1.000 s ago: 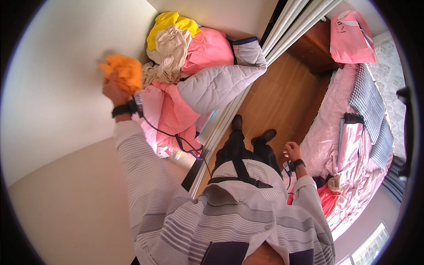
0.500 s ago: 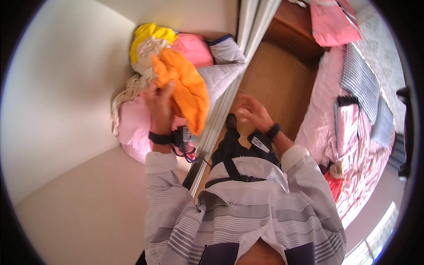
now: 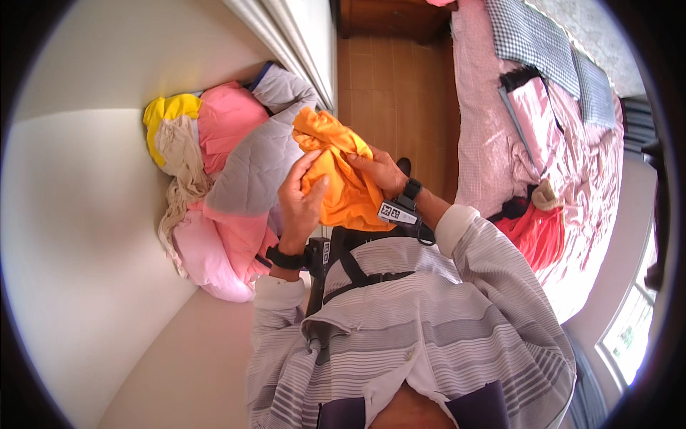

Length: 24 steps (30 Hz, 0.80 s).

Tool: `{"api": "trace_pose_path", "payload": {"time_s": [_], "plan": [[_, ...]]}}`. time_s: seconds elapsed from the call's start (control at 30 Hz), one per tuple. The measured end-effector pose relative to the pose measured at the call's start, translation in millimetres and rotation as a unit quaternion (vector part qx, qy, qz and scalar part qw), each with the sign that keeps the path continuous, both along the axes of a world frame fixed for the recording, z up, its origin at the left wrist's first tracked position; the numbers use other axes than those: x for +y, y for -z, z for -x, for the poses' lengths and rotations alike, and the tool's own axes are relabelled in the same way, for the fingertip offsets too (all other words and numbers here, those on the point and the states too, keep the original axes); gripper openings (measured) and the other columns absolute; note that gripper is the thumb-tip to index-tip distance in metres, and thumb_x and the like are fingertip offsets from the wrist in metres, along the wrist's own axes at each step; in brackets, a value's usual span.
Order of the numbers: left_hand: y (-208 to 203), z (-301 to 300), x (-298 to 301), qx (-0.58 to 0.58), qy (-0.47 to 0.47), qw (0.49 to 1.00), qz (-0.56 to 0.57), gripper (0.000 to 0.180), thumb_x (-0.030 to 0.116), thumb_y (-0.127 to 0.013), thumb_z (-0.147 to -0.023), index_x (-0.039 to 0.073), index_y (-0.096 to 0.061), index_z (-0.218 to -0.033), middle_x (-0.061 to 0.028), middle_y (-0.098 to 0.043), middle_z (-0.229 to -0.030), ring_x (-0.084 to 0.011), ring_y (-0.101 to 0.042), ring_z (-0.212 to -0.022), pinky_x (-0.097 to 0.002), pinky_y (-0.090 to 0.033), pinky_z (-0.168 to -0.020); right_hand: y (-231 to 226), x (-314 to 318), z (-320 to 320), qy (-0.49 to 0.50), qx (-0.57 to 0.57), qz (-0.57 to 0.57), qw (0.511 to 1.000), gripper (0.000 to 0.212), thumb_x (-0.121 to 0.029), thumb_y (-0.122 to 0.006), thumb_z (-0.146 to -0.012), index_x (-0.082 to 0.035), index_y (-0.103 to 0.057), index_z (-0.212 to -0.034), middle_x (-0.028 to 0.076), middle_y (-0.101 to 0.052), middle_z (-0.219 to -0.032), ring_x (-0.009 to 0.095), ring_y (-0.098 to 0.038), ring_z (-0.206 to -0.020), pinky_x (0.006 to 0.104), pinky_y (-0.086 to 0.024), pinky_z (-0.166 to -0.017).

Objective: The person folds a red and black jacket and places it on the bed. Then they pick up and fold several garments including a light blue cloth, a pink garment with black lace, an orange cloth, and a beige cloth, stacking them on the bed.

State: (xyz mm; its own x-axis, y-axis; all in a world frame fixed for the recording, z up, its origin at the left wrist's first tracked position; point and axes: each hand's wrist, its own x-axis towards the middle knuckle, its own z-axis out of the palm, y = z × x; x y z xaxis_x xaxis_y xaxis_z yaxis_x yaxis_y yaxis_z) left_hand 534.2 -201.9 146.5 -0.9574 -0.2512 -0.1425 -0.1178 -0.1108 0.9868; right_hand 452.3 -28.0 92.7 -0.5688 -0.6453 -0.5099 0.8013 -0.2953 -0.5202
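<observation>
An orange cloth garment [image 3: 341, 187], bunched and crumpled, hangs in front of my body between both hands. My left hand [image 3: 303, 194] grips its left side, thumb on the near face. On the opposite edge, my right hand [image 3: 382, 171] pinches the fabric with the thumb on top. What kind of garment it is cannot be made out. Just left of it lies a heap with a grey quilted cover [image 3: 256, 161], a coral-pink cloth [image 3: 227, 121], a yellow cloth [image 3: 166, 114], a beige knitted piece [image 3: 182, 154] and a pale pink bundle [image 3: 204, 250].
To the right stands a bed with a pink cover [image 3: 486, 107]. On it lie checked grey cloths [image 3: 532, 44], a folded pink garment [image 3: 530, 118] and a red garment [image 3: 539, 232]. White sliding-door frames [image 3: 296, 43] and a brown wooden cabinet [image 3: 389, 18] are ahead.
The orange garment has come off the heap to the right, in front of me. My right hand, free before, now holds it too. The view has turned rightward.
</observation>
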Motion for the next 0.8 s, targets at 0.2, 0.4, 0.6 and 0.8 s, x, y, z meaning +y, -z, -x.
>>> {"api": "trace_pose_path", "payload": {"time_s": [0.2,0.4,0.6,0.8], "plan": [[6,1,-2,-0.008,-0.082,0.995,-0.056,0.039,0.000,-0.064,-0.092,-0.006,-0.053,-0.129,-0.0097,-0.063,-0.119,-0.0137,-0.059,-0.107,-0.0278,-0.047,-0.096,18,37,13,0.165,-0.106,-0.016,0.980,0.041,-0.024,-0.056,-0.103,0.007,-0.053,-0.130,0.014,-0.062,-0.129,0.025,-0.063,-0.113,0.0380,-0.050,-0.102],[26,7,-1,-0.026,-0.107,0.988,-0.108,0.037,-0.003,-0.064,-0.093,-0.006,-0.054,-0.128,-0.0097,-0.064,-0.116,-0.0134,-0.060,-0.104,-0.0269,-0.048,-0.093,34,73,5,0.219,-0.109,0.060,0.968,0.036,-0.023,-0.054,-0.103,0.001,-0.054,-0.129,0.014,-0.062,-0.128,0.028,-0.061,-0.117,0.0428,-0.049,-0.104],[20,16,34,-0.026,-0.056,0.998,-0.006,0.025,-0.003,-0.063,-0.093,-0.005,-0.062,-0.118,-0.0083,-0.066,-0.113,-0.0138,-0.062,-0.101,-0.0271,-0.049,-0.091,48,98,-3,-0.009,0.098,-0.343,0.934,0.061,-0.038,-0.068,-0.095,0.003,-0.048,-0.135,0.018,-0.062,-0.127,0.029,-0.060,-0.119,0.0411,-0.050,-0.101],[3,25,61,0.021,0.130,0.954,0.268,0.019,-0.002,-0.062,-0.091,-0.001,-0.067,-0.109,-0.0084,-0.068,-0.101,-0.0146,-0.063,-0.090,-0.0285,-0.050,-0.082,46,81,-23,0.017,0.297,-0.272,0.915,0.079,-0.039,-0.078,-0.085,-0.005,-0.040,-0.145,0.020,-0.059,-0.129,0.029,-0.058,-0.121,0.0413,-0.051,-0.097]]}}
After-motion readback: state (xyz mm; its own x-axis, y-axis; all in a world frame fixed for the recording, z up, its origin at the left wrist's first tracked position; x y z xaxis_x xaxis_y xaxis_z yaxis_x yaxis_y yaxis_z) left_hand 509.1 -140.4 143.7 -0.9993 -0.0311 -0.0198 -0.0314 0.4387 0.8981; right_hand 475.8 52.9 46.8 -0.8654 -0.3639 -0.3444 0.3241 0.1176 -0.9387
